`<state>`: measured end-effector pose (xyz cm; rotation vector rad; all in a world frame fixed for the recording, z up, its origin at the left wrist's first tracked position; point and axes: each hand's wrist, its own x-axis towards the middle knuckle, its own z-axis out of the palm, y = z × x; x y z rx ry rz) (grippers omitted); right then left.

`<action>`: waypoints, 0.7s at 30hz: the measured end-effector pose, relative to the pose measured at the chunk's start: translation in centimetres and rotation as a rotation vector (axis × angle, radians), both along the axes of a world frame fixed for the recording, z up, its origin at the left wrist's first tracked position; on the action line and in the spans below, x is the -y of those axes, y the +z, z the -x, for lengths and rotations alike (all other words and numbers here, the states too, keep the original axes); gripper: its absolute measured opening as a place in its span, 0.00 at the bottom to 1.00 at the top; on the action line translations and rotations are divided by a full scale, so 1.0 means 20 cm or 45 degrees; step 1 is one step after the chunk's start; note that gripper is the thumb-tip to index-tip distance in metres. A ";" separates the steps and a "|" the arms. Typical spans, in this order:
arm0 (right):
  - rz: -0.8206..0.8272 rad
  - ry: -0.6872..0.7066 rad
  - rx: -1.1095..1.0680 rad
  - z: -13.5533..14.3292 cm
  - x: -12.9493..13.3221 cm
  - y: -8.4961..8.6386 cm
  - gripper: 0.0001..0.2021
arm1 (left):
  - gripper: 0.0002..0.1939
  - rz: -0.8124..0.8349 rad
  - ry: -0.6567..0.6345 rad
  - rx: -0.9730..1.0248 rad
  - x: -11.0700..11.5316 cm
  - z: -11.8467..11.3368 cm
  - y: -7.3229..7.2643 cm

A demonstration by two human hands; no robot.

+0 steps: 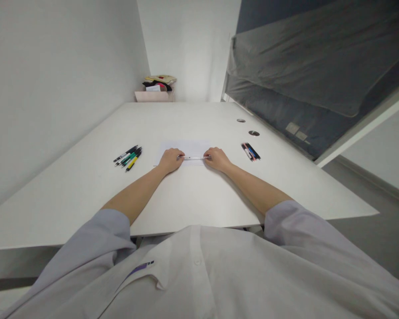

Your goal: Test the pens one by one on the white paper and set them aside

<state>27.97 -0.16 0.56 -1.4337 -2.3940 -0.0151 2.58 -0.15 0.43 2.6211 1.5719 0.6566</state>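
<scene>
Pale-barrelled pen [193,158], slim and straight — held over white paper [190,147], aligned nine to three o'clock, midway between the hands. Pinched at the nine-o'clock end by the left hand [170,161], at the three-o'clock end by the right hand [218,158] — equally near both. Farther toward nine, loosely fanned multicoloured pens [129,158]; toward three, tidier row of pens [253,151]; beneath, smooth white tabletop [193,199].
</scene>
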 end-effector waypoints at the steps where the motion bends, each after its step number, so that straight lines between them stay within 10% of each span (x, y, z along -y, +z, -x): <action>1: 0.000 0.006 0.006 0.00 0.00 0.00 0.12 | 0.15 -0.001 0.003 0.001 0.00 0.00 0.00; 21: -0.028 0.235 -0.184 0.03 0.01 -0.03 0.12 | 0.14 -0.100 -0.162 0.088 0.03 -0.04 0.01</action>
